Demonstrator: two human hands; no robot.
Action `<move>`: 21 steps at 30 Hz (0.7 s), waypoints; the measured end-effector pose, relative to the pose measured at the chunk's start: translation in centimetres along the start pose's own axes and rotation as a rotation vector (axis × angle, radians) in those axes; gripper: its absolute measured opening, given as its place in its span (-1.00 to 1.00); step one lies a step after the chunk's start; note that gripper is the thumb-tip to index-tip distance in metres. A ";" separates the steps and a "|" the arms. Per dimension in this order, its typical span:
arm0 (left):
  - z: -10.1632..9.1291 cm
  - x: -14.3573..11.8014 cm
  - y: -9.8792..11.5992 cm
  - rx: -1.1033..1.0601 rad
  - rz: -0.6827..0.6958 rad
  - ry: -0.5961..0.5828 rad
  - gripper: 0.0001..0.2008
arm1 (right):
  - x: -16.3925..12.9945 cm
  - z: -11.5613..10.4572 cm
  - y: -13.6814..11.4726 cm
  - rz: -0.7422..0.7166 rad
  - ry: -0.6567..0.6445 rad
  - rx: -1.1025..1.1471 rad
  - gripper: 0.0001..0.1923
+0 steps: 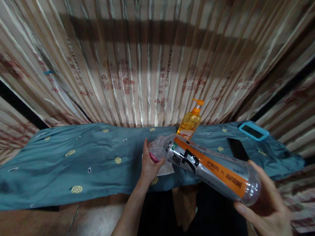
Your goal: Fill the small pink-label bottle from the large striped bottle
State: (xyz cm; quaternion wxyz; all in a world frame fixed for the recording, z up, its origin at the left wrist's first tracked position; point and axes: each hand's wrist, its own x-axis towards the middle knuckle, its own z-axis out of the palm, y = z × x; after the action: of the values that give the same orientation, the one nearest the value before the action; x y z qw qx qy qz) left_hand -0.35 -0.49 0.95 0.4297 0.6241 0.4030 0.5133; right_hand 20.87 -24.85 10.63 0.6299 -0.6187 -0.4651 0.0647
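The right hand's grip (264, 204) is wrapped round the base of a large clear bottle (211, 168) with an orange label; the left hand's grip (150, 164) is closed on its neck end, by a pink cap (153, 157). The bottle lies tilted, long axis running from lower right up to the left, mouth end lower over the worktop (68, 166). A white cloth (166, 168) lies just under the left hand. Behind stands a yellow pump bottle (191, 121); a black phone (237, 148) and a blue-cased one (253, 130) lie right. The worktop's left half offers open room.
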 end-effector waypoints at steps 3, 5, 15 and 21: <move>0.0 0.0 0.0 0.002 -0.003 0.001 0.20 | -0.1 -0.2 0.3 -0.005 -0.015 0.005 -0.06; 0.0 0.0 0.0 0.003 -0.005 0.000 0.21 | -0.2 -0.6 0.6 -0.010 -0.051 -0.016 -0.03; 0.0 0.1 0.1 0.011 0.006 0.001 0.22 | -0.2 -0.4 0.4 0.041 -0.015 0.008 -0.04; 0.0 0.1 0.2 0.001 -0.005 0.012 0.21 | -0.1 0.0 0.0 0.057 0.014 0.020 -0.06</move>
State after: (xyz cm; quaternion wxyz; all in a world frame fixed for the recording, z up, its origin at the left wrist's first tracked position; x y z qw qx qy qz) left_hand -0.31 -0.49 1.19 0.4282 0.6202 0.4073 0.5158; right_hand 20.79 -24.89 10.53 0.6372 -0.6257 -0.4422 0.0829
